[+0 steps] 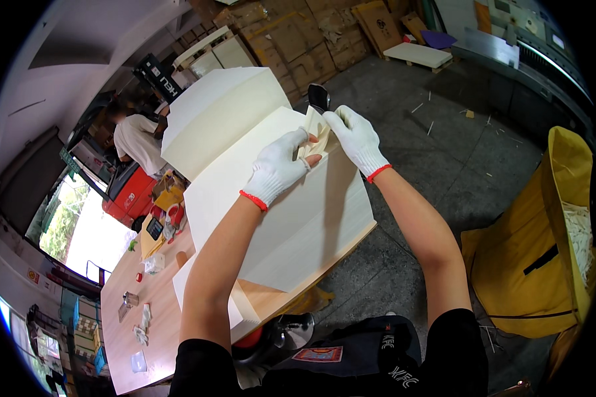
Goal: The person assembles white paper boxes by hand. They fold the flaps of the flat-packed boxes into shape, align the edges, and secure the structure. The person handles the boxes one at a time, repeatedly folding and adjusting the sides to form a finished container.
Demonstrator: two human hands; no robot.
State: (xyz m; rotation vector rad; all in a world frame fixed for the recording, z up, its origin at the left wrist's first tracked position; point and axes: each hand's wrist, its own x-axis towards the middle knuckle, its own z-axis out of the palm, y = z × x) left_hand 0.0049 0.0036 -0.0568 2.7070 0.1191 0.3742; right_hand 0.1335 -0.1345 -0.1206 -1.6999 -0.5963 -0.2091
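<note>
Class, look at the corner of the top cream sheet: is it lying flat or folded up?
Folded up: both gloved hands, left hand and right hand, pinch the sheet's corner raised off the stack.

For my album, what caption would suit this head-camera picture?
Two white-gloved hands, left hand and right hand, pinch the corner of large cream paper sheets on a wooden table.

paper sheets (pixel 291 218): on table (pixel 146 317), right end
hands: left hand (pixel 278 169) beside right hand (pixel 356 135), at sheets' far corner
sack (pixel 536 258): on floor, right of table
</note>
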